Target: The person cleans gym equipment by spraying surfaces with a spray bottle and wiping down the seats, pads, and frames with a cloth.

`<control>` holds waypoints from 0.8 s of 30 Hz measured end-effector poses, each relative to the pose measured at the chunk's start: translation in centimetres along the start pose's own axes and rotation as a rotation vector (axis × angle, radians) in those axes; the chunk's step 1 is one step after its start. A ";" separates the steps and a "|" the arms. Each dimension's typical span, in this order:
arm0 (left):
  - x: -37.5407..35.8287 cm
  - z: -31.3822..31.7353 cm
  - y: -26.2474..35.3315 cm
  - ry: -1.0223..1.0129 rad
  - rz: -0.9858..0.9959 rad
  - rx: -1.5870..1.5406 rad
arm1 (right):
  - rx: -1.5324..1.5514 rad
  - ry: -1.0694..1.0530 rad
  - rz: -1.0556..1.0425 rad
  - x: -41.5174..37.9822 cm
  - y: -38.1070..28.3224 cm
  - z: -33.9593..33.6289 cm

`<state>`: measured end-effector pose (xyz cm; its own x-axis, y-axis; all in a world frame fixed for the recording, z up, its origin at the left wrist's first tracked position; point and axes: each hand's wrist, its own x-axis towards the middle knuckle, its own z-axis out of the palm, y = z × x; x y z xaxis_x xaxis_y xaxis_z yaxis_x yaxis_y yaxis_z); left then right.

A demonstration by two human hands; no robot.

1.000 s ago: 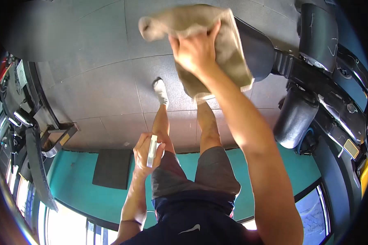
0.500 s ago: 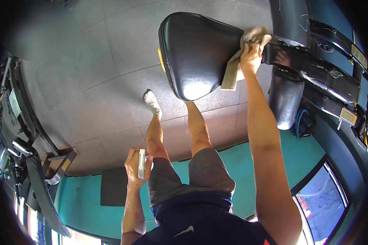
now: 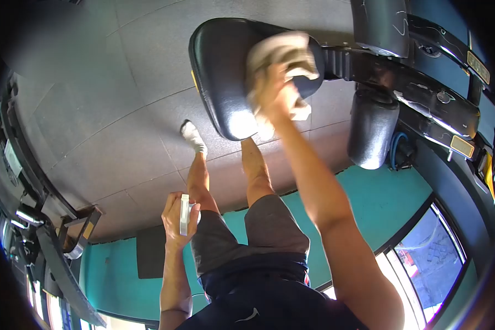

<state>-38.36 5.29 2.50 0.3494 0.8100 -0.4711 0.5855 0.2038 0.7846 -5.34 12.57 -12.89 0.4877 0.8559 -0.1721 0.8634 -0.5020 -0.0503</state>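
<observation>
A beige cloth [image 3: 286, 48], smeared by motion, lies bunched on a black padded seat [image 3: 220, 71] of a gym machine. Pressed onto that cloth over the seat's narrower right part is my right hand [image 3: 275, 96], its fingers blurred. Lower down, in front of my left thigh, my left hand [image 3: 174, 223] is closed around what looks like a white spray bottle [image 3: 184, 214], seen from above by its top. The bottle's body is mostly hidden by the hand.
A black frame beam [image 3: 412, 82] runs right from the seat, with black roller pads [image 3: 373, 129] beside it. Another machine [image 3: 44, 181] stands at the left. Dark floor tiles [image 3: 126, 126] meet a teal floor strip [image 3: 368, 203] near my legs.
My right hand has swept left with the cloth, from the seat's narrow right end onto its middle. The left hand still holds the bottle; the view has shifted slightly.
</observation>
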 end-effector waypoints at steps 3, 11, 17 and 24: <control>0.3 0.3 -0.1 -0.026 0.035 0.041 | 0.102 -0.401 0.026 0.2 -1.2 -5.7; 0.6 0.3 -0.6 -0.041 0.002 0.047 | -0.076 0.085 0.266 3.1 10.9 1.6; 1.2 0.7 0.5 -0.055 0.016 0.062 | -0.068 0.251 0.016 6.4 8.4 -0.5; 0.3 2.2 -0.6 0.057 -0.063 -0.068 | 0.143 -0.160 0.106 15.2 0.0 -3.6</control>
<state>-36.98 4.16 1.05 0.2701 0.8241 -0.4979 0.5533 0.2904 0.7808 2.58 26.04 -12.00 0.5381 0.7726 -0.3369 0.7757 -0.6103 -0.1608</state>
